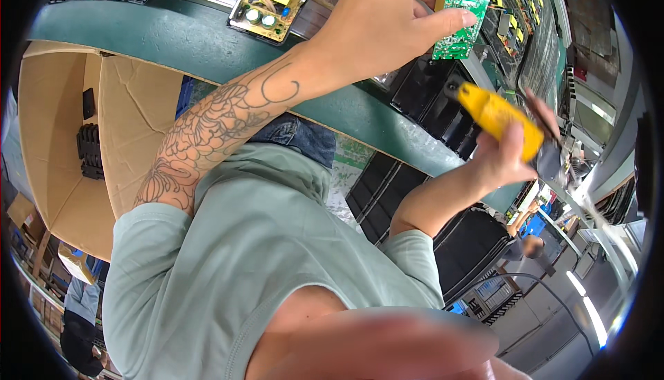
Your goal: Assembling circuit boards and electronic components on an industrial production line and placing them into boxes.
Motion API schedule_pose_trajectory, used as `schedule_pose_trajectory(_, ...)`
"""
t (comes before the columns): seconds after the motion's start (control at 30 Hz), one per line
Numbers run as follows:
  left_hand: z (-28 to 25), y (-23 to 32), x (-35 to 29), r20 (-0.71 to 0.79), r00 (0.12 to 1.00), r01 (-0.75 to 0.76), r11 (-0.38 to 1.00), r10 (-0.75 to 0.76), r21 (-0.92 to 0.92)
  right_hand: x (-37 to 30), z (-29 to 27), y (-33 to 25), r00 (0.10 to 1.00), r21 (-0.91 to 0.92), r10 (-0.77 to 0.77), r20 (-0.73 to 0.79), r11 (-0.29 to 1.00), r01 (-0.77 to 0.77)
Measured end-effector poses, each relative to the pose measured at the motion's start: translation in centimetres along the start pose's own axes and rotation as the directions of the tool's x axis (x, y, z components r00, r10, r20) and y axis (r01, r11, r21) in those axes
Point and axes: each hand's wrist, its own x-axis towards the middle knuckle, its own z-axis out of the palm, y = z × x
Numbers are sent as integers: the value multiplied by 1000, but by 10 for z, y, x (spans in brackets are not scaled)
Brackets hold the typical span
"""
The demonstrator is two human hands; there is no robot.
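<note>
My left hand is closed on the edges of a small green circuit board, its solder side showing, above the far side of the bench. The thumb lies across the board's face. Lower and to the right, my right hand is wrapped round a yellow hand tool with a dark tip angled toward the board. Motion blurs the tool, so its exact kind is unclear; tip and board are apart. Left of my left hand, a populated circuit board with a yellow block sits in a black case.
Black plastic housings lie on the green bench below the held board. Many more boards stand at the far right. An open cardboard box stands at the left, near my left arm. Another person is in the background.
</note>
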Motion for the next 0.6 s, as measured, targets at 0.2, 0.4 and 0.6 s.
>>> schedule_pose_trajectory(0.2,-6,1,-11,297,915,-308,948,273,79,3,-22,-40,831,734,-191,522,597,-324)
schedule_pose_trajectory(0.4,-5,-7,-31,495,754,-581,791,433,192,-18,1,-40,695,0,583,422,766,-643)
schedule_pose_trajectory(0.6,-18,9,-32,536,833,-496,610,134,618,-22,15,-54,690,-194,351,633,935,-298)
